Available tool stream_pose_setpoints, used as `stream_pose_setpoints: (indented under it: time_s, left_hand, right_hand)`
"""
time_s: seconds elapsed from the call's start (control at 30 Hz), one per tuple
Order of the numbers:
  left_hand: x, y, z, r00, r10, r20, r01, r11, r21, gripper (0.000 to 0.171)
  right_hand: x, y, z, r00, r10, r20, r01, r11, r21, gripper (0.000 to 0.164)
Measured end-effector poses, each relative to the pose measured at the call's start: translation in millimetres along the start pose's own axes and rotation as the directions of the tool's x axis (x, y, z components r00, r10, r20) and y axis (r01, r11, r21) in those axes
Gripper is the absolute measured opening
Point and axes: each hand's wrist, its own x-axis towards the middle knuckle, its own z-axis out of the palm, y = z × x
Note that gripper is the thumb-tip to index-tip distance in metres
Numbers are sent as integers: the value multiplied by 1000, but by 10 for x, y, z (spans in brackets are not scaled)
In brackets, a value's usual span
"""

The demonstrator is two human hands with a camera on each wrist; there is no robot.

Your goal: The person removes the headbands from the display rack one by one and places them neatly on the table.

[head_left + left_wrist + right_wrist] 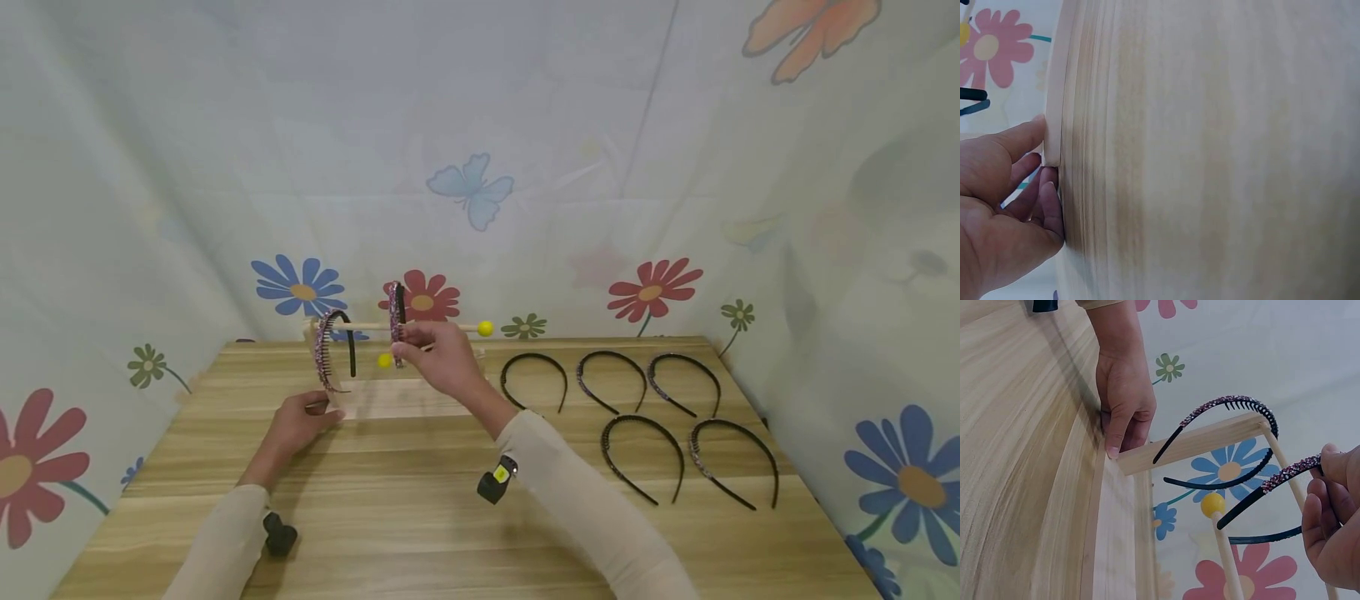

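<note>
My right hand [444,360] pinches a black headband with a glittery pink and silver top [396,304] between thumb and fingers. This headband hangs around the upper rod of a wooden stand [408,402], between the upright and the yellow ball [486,328] at the rod's end. Another glittery, toothed headband [1229,403] hangs nearer the stand's upright [1200,442]. Down at the left end of the base, my left hand [300,423] grips the board, its thumb on top. In the left wrist view, the fingers curl by the end of the base [1054,125].
To the right, several dark headbands lie on the wooden table [420,517] in two rows, including a front one [738,425] and a back one [534,357]. A second yellow ball [386,360] tips a lower rod. A flower-printed curtain [480,258] stands behind the table.
</note>
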Motion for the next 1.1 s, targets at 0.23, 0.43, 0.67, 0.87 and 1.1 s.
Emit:
stream_pose_setpoints:
  time_s: [0.23,0.43,0.67,0.87,1.1]
  left_hand:
    - [5,-10,5,1000,-18,11,18,1000,-4,61]
    - [9,-18,11,1000,-22,10,22,1000,-20,60]
    - [7,-7,26,999,-33,8,33,999,-19,60]
    - [4,-11,24,999,-36,6,36,999,-18,60]
    - [14,-26,20,1000,-28,9,28,1000,-7,62]
  right_hand:
    - [2,-36,-41,1000,8,2,-8,1000,4,21]
    - [-4,-95,-115,1000,-1,-15,1,1000,0,21]
    - [0,-120,-208,998,-46,-31,46,999,0,20]
    - [12,-133,-318,996,-79,-40,78,996,-37,20]
    - [21,-144,-481,992,-106,-68,101,993,-63,24]
